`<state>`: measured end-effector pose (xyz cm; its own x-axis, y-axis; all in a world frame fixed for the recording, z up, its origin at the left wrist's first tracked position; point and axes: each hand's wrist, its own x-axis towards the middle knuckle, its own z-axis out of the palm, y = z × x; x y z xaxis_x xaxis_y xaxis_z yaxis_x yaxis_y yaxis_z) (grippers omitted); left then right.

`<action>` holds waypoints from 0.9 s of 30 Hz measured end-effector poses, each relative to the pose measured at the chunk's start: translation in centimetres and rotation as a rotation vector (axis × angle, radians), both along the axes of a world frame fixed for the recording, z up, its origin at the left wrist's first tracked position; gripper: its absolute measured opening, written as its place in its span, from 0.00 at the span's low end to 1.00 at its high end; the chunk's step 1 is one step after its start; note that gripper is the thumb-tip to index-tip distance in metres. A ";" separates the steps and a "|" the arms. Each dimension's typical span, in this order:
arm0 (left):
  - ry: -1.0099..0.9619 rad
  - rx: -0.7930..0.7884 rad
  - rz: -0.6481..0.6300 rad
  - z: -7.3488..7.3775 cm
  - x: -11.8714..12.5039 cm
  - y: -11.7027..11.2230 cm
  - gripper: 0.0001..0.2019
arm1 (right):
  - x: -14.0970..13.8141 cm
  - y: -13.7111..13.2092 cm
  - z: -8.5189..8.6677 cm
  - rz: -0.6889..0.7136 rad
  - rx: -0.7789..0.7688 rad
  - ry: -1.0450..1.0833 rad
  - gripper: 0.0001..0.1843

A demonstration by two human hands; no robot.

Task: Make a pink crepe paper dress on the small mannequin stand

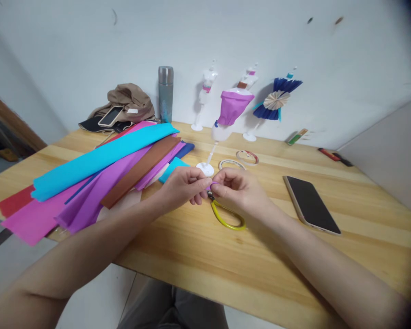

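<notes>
Close together over the middle of the table, my left hand [192, 183] and my right hand [235, 188] pinch a small piece of purple paper [211, 184] between thumbs and fingers. Most of that piece is hidden by the fingertips. Scissors with yellow handles [229, 225] lie just below the hands, their blades covered from view. Behind the hands, a small white dress form [222, 133] on a round base wears a purple paper top [235, 107].
Folded crepe paper [104, 157] in several colours is heaped at left. Tape rolls [247, 157] lie behind my right hand, a phone [313, 204] to its right. Two more dress forms [197, 127] [276, 100], a flask [165, 96] and a brown cloth bag [130, 100] stand along the wall.
</notes>
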<state>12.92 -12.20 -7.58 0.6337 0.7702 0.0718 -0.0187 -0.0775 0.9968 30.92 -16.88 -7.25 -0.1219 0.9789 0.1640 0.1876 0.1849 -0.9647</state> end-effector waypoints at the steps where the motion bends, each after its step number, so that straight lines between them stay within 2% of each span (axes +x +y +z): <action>1: -0.004 0.020 0.011 0.0 0.0 0.0 0.12 | 0.0 0.1 -0.1 0.004 -0.019 0.022 0.16; 5: -0.037 0.042 0.042 0.0 0.2 -0.2 0.06 | 0.0 0.1 -0.1 -0.032 0.008 0.049 0.17; 12: -0.008 -0.034 0.004 -0.2 0.1 0.2 0.10 | 0.2 -0.2 0.1 -0.015 0.054 -0.037 0.14; 19: -0.084 -0.195 -0.039 -0.2 0.2 0.3 0.09 | 0.2 0.1 -0.1 -0.046 0.082 0.002 0.16; 23: -0.099 -0.206 -0.036 -0.2 0.2 0.3 0.09 | 0.1 0.1 -0.2 -0.095 0.099 0.010 0.17; 27: -0.082 -0.178 0.011 -0.4 0.3 0.5 0.09 | 0.1 0.0 -0.1 -0.039 0.040 0.011 0.15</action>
